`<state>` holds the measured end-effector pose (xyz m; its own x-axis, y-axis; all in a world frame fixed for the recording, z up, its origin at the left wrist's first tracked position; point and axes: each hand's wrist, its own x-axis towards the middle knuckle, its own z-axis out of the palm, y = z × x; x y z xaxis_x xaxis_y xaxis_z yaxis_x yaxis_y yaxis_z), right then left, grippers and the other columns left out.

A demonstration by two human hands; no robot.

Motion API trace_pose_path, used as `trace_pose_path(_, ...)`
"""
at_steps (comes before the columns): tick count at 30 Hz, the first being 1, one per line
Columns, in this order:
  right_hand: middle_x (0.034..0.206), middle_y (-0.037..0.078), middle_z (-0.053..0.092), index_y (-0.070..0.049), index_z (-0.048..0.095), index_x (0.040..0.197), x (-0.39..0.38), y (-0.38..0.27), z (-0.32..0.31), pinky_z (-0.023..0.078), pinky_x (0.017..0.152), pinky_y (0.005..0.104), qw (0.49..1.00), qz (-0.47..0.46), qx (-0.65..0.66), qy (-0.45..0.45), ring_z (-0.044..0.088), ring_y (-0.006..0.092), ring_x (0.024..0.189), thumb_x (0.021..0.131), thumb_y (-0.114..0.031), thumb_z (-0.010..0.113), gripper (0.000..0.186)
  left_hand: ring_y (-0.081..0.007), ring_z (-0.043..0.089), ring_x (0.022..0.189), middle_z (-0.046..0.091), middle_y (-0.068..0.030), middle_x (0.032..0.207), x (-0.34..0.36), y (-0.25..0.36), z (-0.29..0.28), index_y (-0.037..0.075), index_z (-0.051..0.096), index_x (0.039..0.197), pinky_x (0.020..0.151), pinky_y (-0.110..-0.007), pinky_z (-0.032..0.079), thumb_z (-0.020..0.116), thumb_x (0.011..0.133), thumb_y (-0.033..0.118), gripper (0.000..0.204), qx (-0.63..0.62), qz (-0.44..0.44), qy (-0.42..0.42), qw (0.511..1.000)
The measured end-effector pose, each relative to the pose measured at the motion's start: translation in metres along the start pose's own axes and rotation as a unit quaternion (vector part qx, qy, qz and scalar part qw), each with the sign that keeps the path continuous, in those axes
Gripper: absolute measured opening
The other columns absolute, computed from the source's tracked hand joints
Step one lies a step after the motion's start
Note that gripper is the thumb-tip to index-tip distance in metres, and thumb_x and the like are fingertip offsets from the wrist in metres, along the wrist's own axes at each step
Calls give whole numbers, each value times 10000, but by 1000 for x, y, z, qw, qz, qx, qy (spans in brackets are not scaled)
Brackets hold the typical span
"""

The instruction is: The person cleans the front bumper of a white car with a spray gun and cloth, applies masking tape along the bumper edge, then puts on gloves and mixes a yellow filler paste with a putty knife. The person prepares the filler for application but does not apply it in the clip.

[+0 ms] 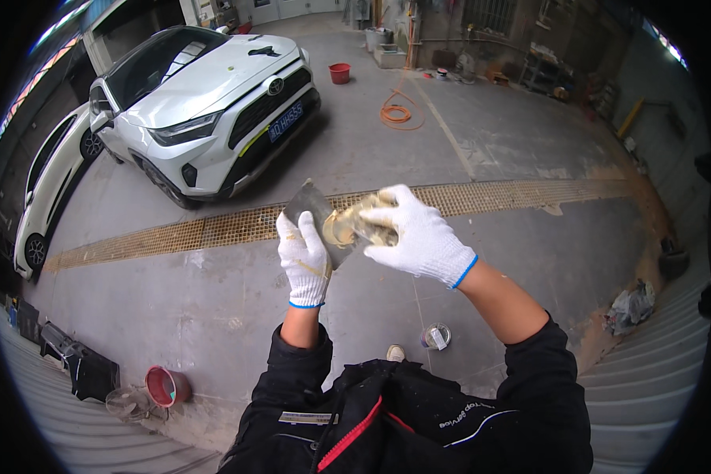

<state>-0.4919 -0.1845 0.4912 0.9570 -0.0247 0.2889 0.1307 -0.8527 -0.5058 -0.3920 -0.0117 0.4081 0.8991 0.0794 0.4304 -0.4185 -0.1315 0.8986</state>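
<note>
Both my hands wear white knit gloves with blue cuffs, smudged with yellowish paste. My left hand (pixel 304 257) is closed on a thin dark grey flat plate (pixel 308 201), its thumb lying over the face. A dab of tan putty (pixel 339 230) sits on that plate. Close to its right side, my right hand (pixel 420 237) grips a flat scraper (pixel 374 224) coated in the same putty. Motion blurs the scraper, and its far end overlaps the putty on the plate. The right fingers are bent around it.
A white SUV (pixel 213 99) stands ahead to the left, beside another white car (pixel 55 186). A floor grate (pixel 237 229) crosses the floor. Around lie an orange hose (pixel 396 115), red buckets (pixel 166 385), an open can (pixel 436 336) near my foot, and a plastic bag (pixel 632 306).
</note>
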Motion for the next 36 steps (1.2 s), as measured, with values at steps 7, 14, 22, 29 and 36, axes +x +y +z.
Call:
trace_pose_path(7, 1401, 178, 546, -129, 720, 1305, 2, 12, 8, 520, 1059, 372, 981, 5, 173, -89, 639, 332, 1222, 801, -310, 830, 547, -164, 623, 1046, 675, -105, 1184, 2, -17, 8, -50, 602, 1260, 945, -306, 505, 514, 1082, 125, 265, -179, -58, -14, 982)
trace_pose_path(14, 1352, 165, 572, -83, 753, 1223, 4, 21, 15, 546, 1022, 392, 999, 33, 35, 24, 667, 325, 1174, 774, -326, 838, 518, -186, 664, 1022, 683, -124, 1177, 5, -24, 8, -21, 565, 1273, 882, -320, 539, 525, 1076, 112, 242, -235, -46, 55, 969)
trace_pose_path(22, 1366, 164, 567, -115, 754, 1218, 5, 0, 4, 543, 1010, 405, 999, 6, -15, -33, 663, 344, 1163, 792, -319, 793, 475, -212, 671, 997, 711, -166, 1121, 1, -13, 9, -62, 566, 1239, 902, -337, 531, 564, 1068, 162, 282, -34, 5, 46, 998)
trace_pose_path(29, 1369, 162, 570, -127, 735, 1264, 7, 20, 6, 513, 1065, 378, 970, 13, 218, -102, 649, 298, 1200, 808, -366, 811, 520, -176, 647, 971, 689, -129, 1118, 7, -31, 11, -51, 586, 1235, 876, -318, 536, 530, 1074, 144, 259, -195, -71, 10, 978)
trace_pose_path(36, 1438, 208, 543, 26, 642, 1356, -3, 48, 21, 565, 978, 353, 952, 89, 284, -67, 660, 281, 1156, 931, -219, 732, 498, -190, 690, 970, 676, -115, 1141, 20, -26, 5, -1, 563, 1236, 858, -351, 611, 542, 1087, 186, 241, -396, -108, 121, 904)
